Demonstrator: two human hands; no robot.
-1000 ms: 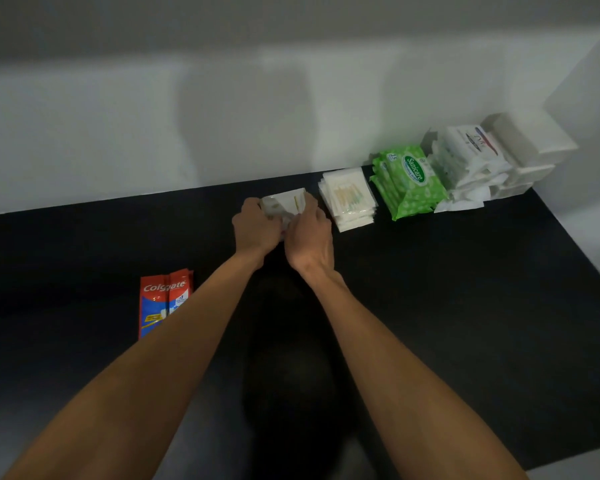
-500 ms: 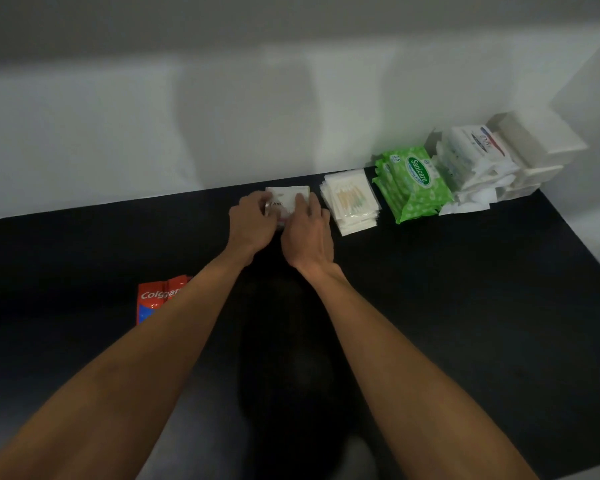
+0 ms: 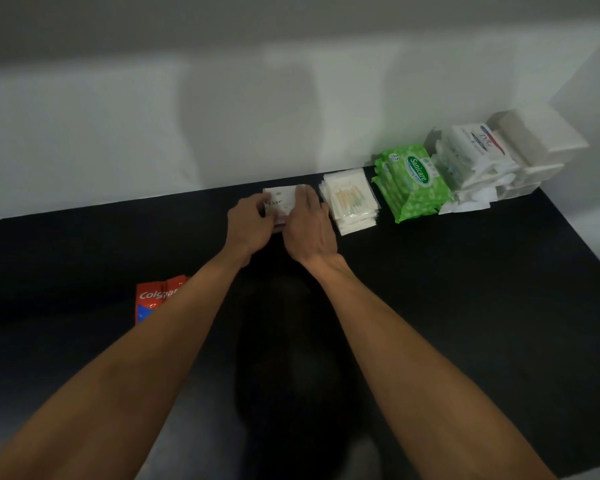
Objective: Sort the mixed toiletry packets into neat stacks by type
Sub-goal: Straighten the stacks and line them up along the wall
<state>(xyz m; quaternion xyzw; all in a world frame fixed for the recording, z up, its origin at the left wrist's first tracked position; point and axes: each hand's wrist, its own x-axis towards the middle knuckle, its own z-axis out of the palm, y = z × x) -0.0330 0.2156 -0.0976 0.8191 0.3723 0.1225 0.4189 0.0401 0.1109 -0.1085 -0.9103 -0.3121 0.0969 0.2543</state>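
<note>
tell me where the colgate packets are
In the head view, the Colgate packets lie on the black table at near left, partly hidden by the left forearm, away from the stacks.

**Packets ranged along the tabletop's (image 3: pixel 465 289) far edge**

White Dove packets (image 3: pixel 280 201) lie stacked flat midway along the far edge. The left hand (image 3: pixel 248 225) pinches them and the right hand (image 3: pixel 309 226) rests on top. Toward the far right corner stand stacks of clear cotton-swab packets (image 3: pixel 350 202), green Sanicare wipes (image 3: pixel 413 181) and white packets (image 3: pixel 471 157). Red Colgate sachets (image 3: pixel 156 299) lie well apart, nearer the left.
</note>
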